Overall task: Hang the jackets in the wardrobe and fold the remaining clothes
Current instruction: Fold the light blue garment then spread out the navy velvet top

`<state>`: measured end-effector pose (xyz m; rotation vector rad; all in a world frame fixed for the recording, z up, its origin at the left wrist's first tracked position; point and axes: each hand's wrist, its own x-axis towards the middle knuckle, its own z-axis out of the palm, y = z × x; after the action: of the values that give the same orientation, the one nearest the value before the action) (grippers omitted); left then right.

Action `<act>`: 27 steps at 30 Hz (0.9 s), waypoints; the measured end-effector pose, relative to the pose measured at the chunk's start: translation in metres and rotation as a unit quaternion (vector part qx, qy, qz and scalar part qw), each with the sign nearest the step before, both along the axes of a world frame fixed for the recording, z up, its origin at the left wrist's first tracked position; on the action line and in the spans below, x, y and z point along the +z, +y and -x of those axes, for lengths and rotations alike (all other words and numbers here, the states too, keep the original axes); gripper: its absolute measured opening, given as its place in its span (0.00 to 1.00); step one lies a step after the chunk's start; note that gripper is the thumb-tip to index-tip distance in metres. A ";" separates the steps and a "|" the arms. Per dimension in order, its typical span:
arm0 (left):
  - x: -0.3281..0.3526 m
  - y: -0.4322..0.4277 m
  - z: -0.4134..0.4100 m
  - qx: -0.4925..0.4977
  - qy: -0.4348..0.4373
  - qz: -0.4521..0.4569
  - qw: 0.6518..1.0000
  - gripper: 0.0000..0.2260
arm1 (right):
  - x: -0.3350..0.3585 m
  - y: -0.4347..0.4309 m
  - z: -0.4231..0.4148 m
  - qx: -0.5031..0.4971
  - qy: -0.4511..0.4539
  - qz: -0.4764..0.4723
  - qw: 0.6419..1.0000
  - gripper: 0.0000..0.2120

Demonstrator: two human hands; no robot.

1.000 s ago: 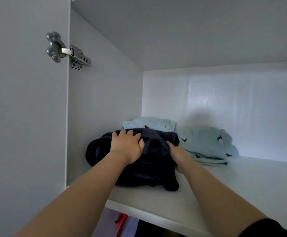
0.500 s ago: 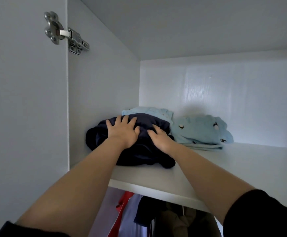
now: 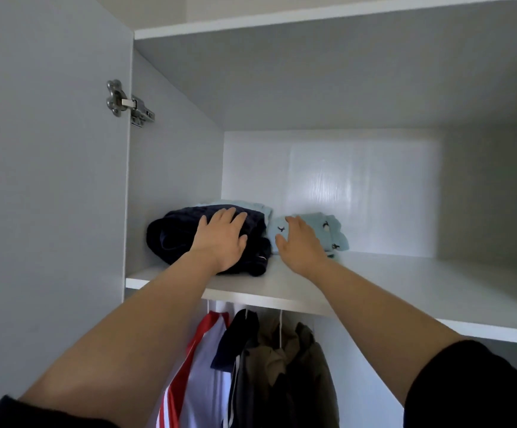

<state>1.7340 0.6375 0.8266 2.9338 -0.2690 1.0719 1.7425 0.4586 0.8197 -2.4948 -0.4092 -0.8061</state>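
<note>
Navy garment [image 3: 186,234] flattened under my left hand [image 3: 220,239], fingers spread, so it sits stable; right hand [image 3: 298,245], fingers relaxed, steadies blue clothes [image 3: 328,230] on shelf [image 3: 374,282].

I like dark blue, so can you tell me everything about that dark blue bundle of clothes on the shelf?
The dark navy garment is a soft, thick-looking cloth, loosely folded into a rounded bundle rather than a neat flat stack. It sits near the left end of the white wardrobe shelf, close to the side wall. A small pale mark shows near its lower right edge. The left hand rests flat on its top with straight fingers. Behind it lies a light blue folded garment.
</note>
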 end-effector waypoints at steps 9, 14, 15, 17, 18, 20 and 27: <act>-0.028 -0.080 0.153 0.012 -0.099 -0.026 0.995 0.28 | -0.011 -0.065 0.149 -0.060 -0.072 0.093 0.991 0.26; -0.050 -0.115 0.235 0.026 -0.081 -0.031 0.996 0.29 | -0.031 -0.098 0.228 -0.085 -0.083 0.125 0.985 0.26; -0.054 -0.120 0.250 0.024 -0.076 -0.036 0.996 0.29 | -0.035 -0.105 0.242 -0.091 -0.077 0.128 0.985 0.26; -0.057 -0.129 0.278 0.017 -0.068 -0.048 0.996 0.29 | -0.041 -0.115 0.270 -0.107 -0.069 0.136 0.982 0.26; -0.057 -0.133 0.290 0.014 -0.067 -0.053 0.996 0.29 | -0.044 -0.120 0.284 -0.117 -0.067 0.139 0.981 0.26; -0.056 -0.141 0.313 0.012 -0.072 -0.057 0.996 0.29 | -0.046 -0.128 0.313 -0.131 -0.067 0.142 0.979 0.26; -0.054 -0.173 0.394 -0.040 -0.103 -0.055 0.992 0.29 | -0.039 -0.157 0.426 -0.212 -0.092 0.164 0.959 0.26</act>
<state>1.3396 0.4641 0.7724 2.8766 -0.4585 1.3906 1.3169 0.3016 0.7805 -2.8761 -0.0646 -1.2307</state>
